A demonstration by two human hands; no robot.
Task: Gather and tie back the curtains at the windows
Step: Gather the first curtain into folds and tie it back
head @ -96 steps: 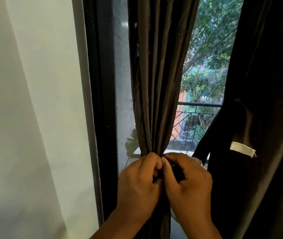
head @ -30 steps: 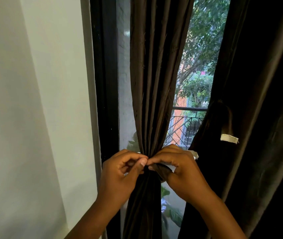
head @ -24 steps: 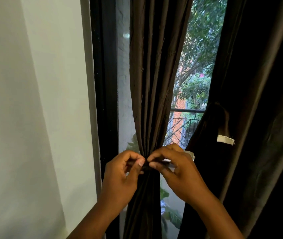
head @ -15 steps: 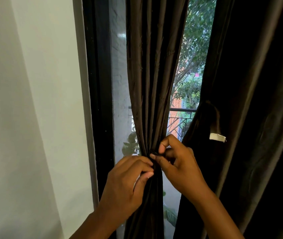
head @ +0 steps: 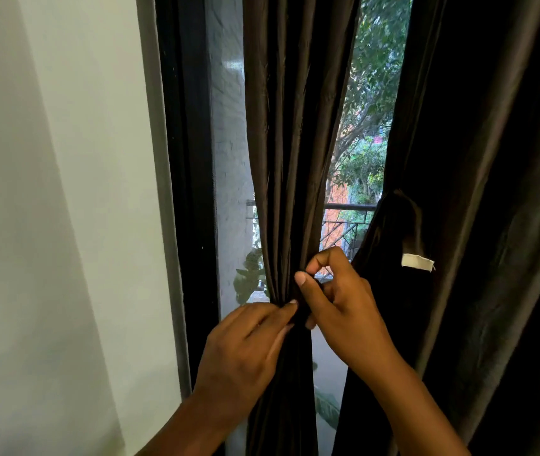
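Head: both hands, left and right, pinch gathered curtain waist.

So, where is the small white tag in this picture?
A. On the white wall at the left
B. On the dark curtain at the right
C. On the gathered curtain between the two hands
B: the white tag sits on the dark right curtain, apart from both hands.

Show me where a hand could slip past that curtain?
Glass shows between the window frame and the bunched curtain, and again between it and the big curtain. At the waist it is crowded: left hand and right hand.
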